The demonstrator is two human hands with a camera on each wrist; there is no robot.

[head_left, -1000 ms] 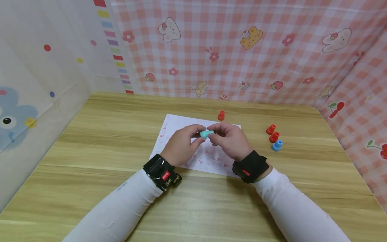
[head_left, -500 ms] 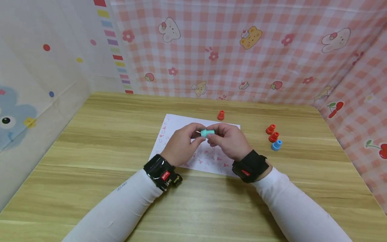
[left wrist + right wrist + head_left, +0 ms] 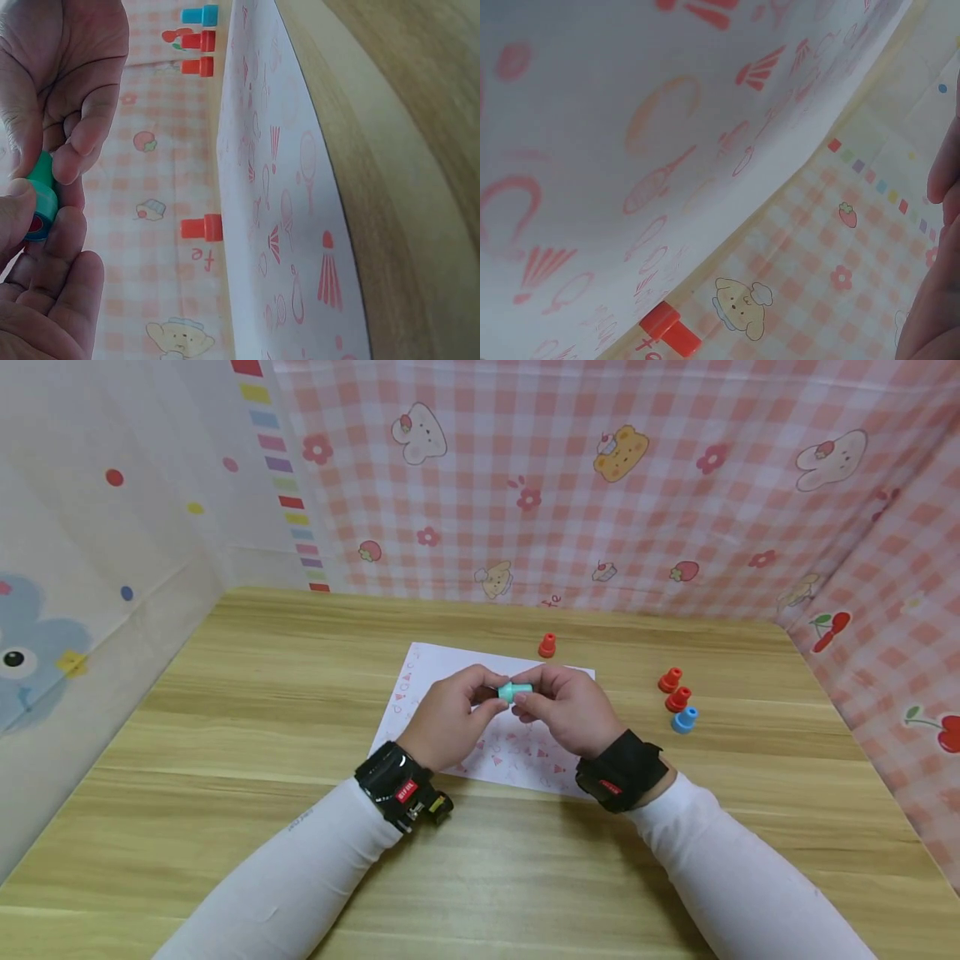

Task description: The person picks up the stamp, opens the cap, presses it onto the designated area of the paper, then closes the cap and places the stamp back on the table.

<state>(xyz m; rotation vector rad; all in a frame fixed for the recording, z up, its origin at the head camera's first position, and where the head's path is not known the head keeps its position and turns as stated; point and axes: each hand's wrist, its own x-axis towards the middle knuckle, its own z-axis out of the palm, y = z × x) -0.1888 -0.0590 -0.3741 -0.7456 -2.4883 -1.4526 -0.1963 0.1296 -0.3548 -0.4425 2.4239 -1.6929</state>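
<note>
A small teal-green toy stamp lies sideways between both hands, above a white sheet of paper printed with red shuttlecock and racket marks. My left hand pinches the stamp's wide end between thumb and fingers. The narrower end is pinched by my right hand. In the left wrist view the stamp shows a reddish face inside its wide end; fingers cover part of it. The right wrist view shows only the edge of a hand, and the stamp is out of sight there.
Beyond the paper stands a red stamp. To the right are two more red stamps and a blue stamp, close together on the wooden table. Patterned cloth hangs along the back and sides.
Both hands stay in nearly the same place over the paper. The stamp has shifted very slightly between the fingers, still pinched by both hands.
</note>
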